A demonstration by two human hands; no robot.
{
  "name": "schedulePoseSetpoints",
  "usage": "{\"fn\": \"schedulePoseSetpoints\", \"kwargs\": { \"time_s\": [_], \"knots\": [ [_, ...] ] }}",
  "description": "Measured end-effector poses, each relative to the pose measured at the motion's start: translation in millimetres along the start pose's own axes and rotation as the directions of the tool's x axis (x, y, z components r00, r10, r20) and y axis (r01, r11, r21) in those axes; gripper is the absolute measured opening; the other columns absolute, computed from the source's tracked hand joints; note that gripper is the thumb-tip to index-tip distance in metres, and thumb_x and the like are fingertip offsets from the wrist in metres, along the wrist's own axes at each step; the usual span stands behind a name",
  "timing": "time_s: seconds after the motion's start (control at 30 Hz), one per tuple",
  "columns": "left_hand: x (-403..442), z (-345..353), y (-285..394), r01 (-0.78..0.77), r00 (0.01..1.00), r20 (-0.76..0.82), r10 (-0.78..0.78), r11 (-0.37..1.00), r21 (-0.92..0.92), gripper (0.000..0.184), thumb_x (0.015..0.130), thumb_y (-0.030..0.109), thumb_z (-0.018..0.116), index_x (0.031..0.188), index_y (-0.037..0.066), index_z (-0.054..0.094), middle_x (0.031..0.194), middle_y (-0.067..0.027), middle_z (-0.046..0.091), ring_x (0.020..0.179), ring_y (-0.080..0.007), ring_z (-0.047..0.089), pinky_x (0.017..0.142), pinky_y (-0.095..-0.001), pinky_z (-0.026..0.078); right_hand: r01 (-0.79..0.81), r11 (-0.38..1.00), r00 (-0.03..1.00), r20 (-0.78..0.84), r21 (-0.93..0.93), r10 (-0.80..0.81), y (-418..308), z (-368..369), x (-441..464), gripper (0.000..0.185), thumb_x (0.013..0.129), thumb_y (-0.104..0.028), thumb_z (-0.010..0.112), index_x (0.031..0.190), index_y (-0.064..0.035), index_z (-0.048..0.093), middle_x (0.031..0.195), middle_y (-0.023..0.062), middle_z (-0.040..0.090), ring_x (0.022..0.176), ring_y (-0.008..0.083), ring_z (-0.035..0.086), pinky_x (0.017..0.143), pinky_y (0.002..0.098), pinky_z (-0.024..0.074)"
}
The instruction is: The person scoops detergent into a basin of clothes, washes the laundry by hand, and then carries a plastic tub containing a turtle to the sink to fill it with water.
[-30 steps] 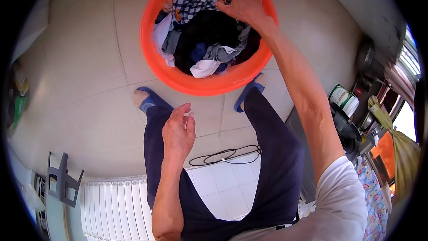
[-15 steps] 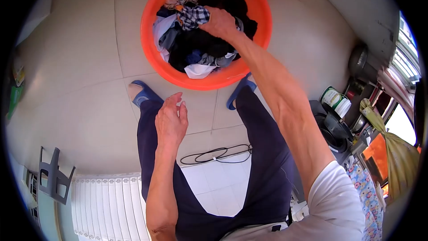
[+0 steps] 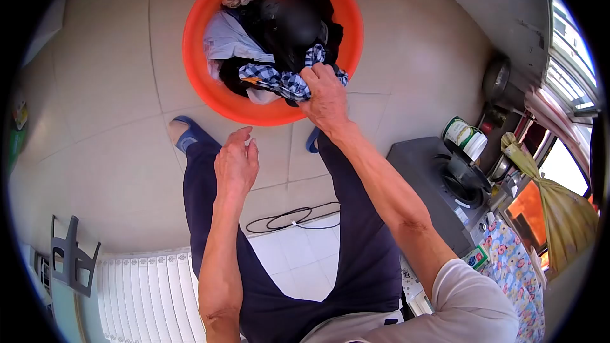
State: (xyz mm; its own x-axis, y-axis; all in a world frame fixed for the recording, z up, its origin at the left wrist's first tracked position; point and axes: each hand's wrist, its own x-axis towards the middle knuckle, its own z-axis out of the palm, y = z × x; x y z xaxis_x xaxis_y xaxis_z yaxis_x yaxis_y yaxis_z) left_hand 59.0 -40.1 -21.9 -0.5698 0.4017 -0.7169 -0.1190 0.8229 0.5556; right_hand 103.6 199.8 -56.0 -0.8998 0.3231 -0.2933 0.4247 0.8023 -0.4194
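Note:
A blue-and-white checked garment [image 3: 293, 86] is bunched in my right hand [image 3: 327, 98], whose fingers are closed on it at the near side of the orange tub [image 3: 196, 67]. Part of the garment lies across the other laundry. Black clothes [image 3: 302, 19] fill the far and right side of the tub, and a pale blue-white garment [image 3: 230, 38] lies at the left. My left hand [image 3: 235, 165] hangs in the air just short of the tub, above my thigh. It holds nothing, and its fingers are loosely stretched apart.
The tub stands on floor tiles beyond my slippered feet [image 3: 190, 133]. A black cable [image 3: 295, 219] lies coiled between my legs. To the right are a dark counter with a pot [image 3: 467, 168] and a white bucket [image 3: 464, 136]. A grey stool [image 3: 73, 257] is at the left.
My right hand has drawn the checked garment from the far middle of the tub toward its near edge. The pale garment shows more. My left hand stays nearly still as the view shifts.

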Motion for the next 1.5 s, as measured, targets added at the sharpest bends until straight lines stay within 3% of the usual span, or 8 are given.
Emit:
{"fn": "schedulePoseSetpoints", "kwargs": {
  "time_s": [0.23,0.5,0.73,0.83,0.93,1.07,1.23,1.5],
  "knots": [
    [8.6,-10.7,11.1,0.046,0.996,0.078,-0.046,0.999,0.002,0.03,0.099,0.012,0.062,0.126,0.002,0.068,0.121,-0.02,0.071,0.095,-0.0358,0.074,0.085,-0.0451,0.058,0.035,0.959,0.982,0.19,-0.28,0.019,56.8,111.4,7.6,0.036,0.081,0.0,0.074,0.112,-0.0042,0.056,0.152,0.0287,0.037,0.152,0.0538,0.027,0.109,0.0701,0.0423],
    [19.0,-19.9,11.0,0.035,0.997,0.067,-0.038,0.999,0.035,0.029,0.099,0.011,0.063,0.127,0.002,0.068,0.119,-0.0189,0.071,0.091,-0.0338,0.074,0.081,-0.044,0.058,-0.09,0.897,0.899,0.352,-0.434,0.26,76.9,157.7,112.5,0.062,0.085,-0.007,0.071,0.145,-0.0051,0.053,0.156,0.0323,0.037,0.147,0.0539,0.033,0.106,0.0684,0.0461],
    [22.5,-18.4,12.1,0.056,0.997,0.058,-0.057,0.998,0.017,0.029,0.1,0.01,0.062,0.127,0.001,0.067,0.121,-0.0197,0.07,0.091,-0.0322,0.074,0.081,-0.0434,0.058,-0.156,0.985,0.849,0.519,0.068,0.099,123.1,49.6,125.7,0.082,0.082,-0.044,0.083,0.149,-0.0077,0.052,0.14,0.0334,0.057,0.136,0.0424,0.054,0.112,0.0469,0.0471],
    [23.4,-15.4,17.6,0.038,0.997,0.064,-0.037,0.999,-0.003,0.029,0.099,0.01,0.062,0.127,0.001,0.067,0.12,-0.0198,0.071,0.092,-0.0326,0.075,0.081,-0.0435,0.058,-0.355,0.935,0.93,0.104,0.014,0.352,155.6,53.0,145.1,0.099,0.076,-0.058,0.086,0.148,-0.0004,0.051,0.144,0.0288,0.058,0.137,0.0369,0.055,0.113,0.0438,0.0442],
    [22.2,-14.0,18.3,0.034,0.998,0.058,-0.033,0.999,-0.004,0.029,0.099,0.009,0.063,0.126,0.0,0.067,0.118,-0.02,0.071,0.091,-0.0335,0.074,0.081,-0.0436,0.058,-0.432,0.861,0.9,0.197,0.269,0.39,171.1,89.3,169.3,0.099,0.079,-0.061,0.084,0.146,0.005,0.054,0.148,0.0223,0.058,0.138,0.0318,0.055,0.11,0.0398,0.0452],
    [25.2,-12.3,16.2,0.007,0.999,0.051,-0.008,1.0,0.015,0.028,0.098,0.009,0.064,0.125,0.001,0.067,0.115,-0.0198,0.072,0.089,-0.0352,0.074,0.079,-0.0445,0.058,-0.649,0.755,0.708,0.435,0.09,0.557,174.6,131.0,186.5,0.1,0.074,-0.068,0.084,0.134,0.0082,0.062,0.144,0.0262,0.059,0.14,0.0346,0.054,0.112,0.0413,0.0457],
    [22.7,-1.5,14.6,-0.005,0.999,0.037,0.005,1.0,0.024,0.028,0.098,0.006,0.064,0.125,-0.001,0.067,0.114,-0.0191,0.073,0.086,-0.0314,0.073,0.079,-0.0407,0.058,-0.717,0.67,0.666,0.474,0.192,0.576,111.1,85.8,159.8,0.065,0.075,-0.041,0.088,0.108,0.0123,0.073,0.113,0.0268,0.074,0.111,0.0353,0.072,0.093,0.0409,0.0559],
    [21.8,6.6,11.9,0.027,0.998,0.049,-0.03,0.998,0.059,0.028,0.099,0.012,0.063,0.125,0.002,0.068,0.115,-0.0195,0.072,0.09,-0.0356,0.073,0.081,-0.0451,0.058,-0.377,0.891,0.919,0.22,0.255,0.326,84.8,23.6,103.6,0.052,0.073,-0.036,0.084,0.079,0.0137,0.068,0.081,0.0296,0.072,0.079,0.0433,0.073,0.073,0.0465,0.057]
  ]
}}
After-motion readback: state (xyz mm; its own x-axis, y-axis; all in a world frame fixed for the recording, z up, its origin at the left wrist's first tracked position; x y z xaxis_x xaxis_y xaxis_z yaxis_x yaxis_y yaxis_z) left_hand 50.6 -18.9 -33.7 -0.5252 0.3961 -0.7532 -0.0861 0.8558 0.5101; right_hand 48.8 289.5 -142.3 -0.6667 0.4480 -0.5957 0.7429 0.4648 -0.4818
